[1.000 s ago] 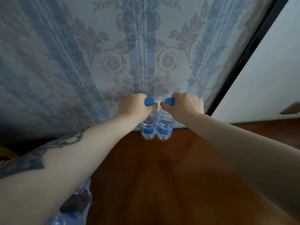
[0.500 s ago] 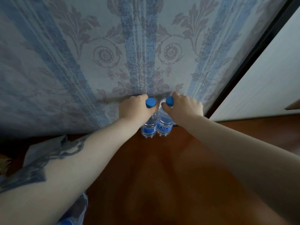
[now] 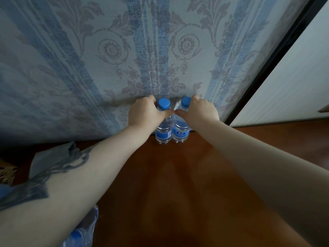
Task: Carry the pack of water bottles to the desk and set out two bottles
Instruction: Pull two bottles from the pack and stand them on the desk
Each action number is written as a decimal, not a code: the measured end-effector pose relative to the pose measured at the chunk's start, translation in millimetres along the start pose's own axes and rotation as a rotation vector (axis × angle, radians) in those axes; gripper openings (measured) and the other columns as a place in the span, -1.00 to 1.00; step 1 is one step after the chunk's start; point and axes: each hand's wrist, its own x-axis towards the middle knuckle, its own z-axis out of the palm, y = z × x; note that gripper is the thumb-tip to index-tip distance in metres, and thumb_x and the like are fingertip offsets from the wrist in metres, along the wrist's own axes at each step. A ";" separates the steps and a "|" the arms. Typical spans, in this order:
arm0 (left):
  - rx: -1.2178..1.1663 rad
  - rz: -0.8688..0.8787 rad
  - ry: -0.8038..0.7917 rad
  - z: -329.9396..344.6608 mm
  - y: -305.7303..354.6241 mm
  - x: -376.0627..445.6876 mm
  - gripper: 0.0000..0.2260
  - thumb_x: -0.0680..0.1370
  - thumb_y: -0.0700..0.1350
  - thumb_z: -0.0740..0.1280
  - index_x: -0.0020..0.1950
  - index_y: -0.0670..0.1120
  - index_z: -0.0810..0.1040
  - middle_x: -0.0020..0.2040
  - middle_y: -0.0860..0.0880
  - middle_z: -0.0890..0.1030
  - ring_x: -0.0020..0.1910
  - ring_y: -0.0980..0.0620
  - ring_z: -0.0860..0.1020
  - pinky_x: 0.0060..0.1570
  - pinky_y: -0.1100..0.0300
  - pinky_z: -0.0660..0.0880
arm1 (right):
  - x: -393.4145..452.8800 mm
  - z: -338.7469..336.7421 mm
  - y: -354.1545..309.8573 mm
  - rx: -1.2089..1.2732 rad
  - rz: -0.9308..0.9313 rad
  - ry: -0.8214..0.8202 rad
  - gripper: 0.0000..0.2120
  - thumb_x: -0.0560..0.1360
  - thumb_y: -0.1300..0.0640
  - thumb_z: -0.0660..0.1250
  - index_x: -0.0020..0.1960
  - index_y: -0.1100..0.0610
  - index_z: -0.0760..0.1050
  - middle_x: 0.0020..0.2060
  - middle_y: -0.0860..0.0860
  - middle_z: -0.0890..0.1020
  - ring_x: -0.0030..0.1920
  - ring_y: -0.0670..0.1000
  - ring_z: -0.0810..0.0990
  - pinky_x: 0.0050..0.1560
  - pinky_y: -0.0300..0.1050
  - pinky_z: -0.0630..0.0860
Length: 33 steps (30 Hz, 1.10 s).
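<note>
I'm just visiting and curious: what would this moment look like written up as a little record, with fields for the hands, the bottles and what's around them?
left hand: closed around the neck of the left bottle
right hand: closed around the neck of the right bottle
bottles: two, upright, side by side, blue caps and labels
surface: brown wooden desk, bottles at its far edge
behind: patterned blue curtain
near left: rest of the water pack, partly in view
task stage: both bottles on the desk, not yet let go

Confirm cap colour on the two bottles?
Both caps are blue, clear in the head view.
</note>
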 end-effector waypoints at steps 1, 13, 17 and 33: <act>-0.031 -0.008 -0.006 0.6 -0.9 -1.6 -0.55 0.25 0.28 0.49 -0.28 -0.06 0.43 -0.43 0.10 0.44 -0.44 0.09 0.43 -0.51 0.22 0.19 | -0.1 -1.0 0.3 0.016 -0.006 -0.017 -0.37 0.46 -0.25 0.32 0.20 0.27 0.34 0.05 0.20 0.60 0.05 0.25 0.57 -0.20 -0.01 0.32; -0.340 0.006 -0.247 -3.4 -7.6 -2.2 -0.70 0.39 -0.06 0.52 0.05 -0.14 0.62 -0.05 -0.04 0.63 -0.11 0.04 0.54 -0.14 0.22 0.44 | -0.8 -7.5 -1.8 0.064 0.011 -0.110 -0.38 0.49 -0.19 0.32 0.28 0.26 0.27 0.14 0.21 0.56 0.10 0.24 0.55 -0.18 -0.01 0.36; -0.312 -0.105 -0.232 5.2 -2.6 -2.7 -0.71 0.43 -0.09 0.47 0.10 -0.15 0.59 0.11 -0.16 0.55 -0.10 0.01 0.47 -0.17 0.28 0.32 | -1.8 -8.4 -2.1 0.068 0.023 -0.126 -0.36 0.49 -0.20 0.30 0.31 0.26 0.25 0.15 0.20 0.55 0.11 0.24 0.55 -0.17 0.00 0.36; -0.377 -0.104 -0.121 5.2 -3.4 -11.6 -0.65 0.37 -0.15 0.53 0.12 -0.16 0.59 0.08 -0.10 0.63 0.02 0.00 0.55 -0.03 0.22 0.39 | -4.2 -4.5 2.4 0.080 0.017 -0.100 -0.40 0.49 -0.24 0.29 0.26 0.20 0.27 0.11 0.19 0.57 0.07 0.26 0.56 -0.20 0.01 0.37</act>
